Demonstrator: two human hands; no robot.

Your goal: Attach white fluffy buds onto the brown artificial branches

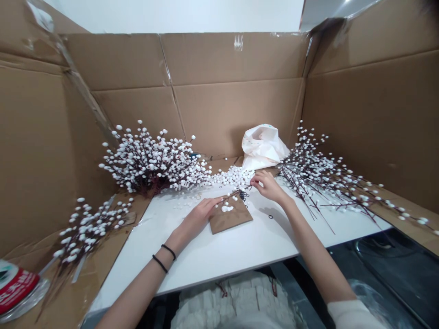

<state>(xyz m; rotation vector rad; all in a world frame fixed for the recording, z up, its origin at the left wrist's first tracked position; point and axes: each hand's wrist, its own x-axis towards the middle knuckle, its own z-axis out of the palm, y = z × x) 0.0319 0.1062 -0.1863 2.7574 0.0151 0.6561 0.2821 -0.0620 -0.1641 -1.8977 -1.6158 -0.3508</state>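
Two bare hands work mid-table: the left hand [199,219] lies open, fingertips on a cardboard piece [231,220] bearing one short twig [233,195] and a few white buds, while the right hand [269,187] pinches above it, its grip unclear. Loose white buds [233,177] and black rings [243,195] lie scattered toward the far edge of the white table [206,269]. Many full willow branches [154,160] sit heaped at the far left corner, with more willow branches [315,178] across the right edge.

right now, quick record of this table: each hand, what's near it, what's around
left hand: resting at a brown cardboard piece, two black bands on wrist
right hand: fingers raised near a short budded twig, grip unclear
nearby: small black rings, loose white buds
around: white-budded branches, white plastic bag, white tabletop
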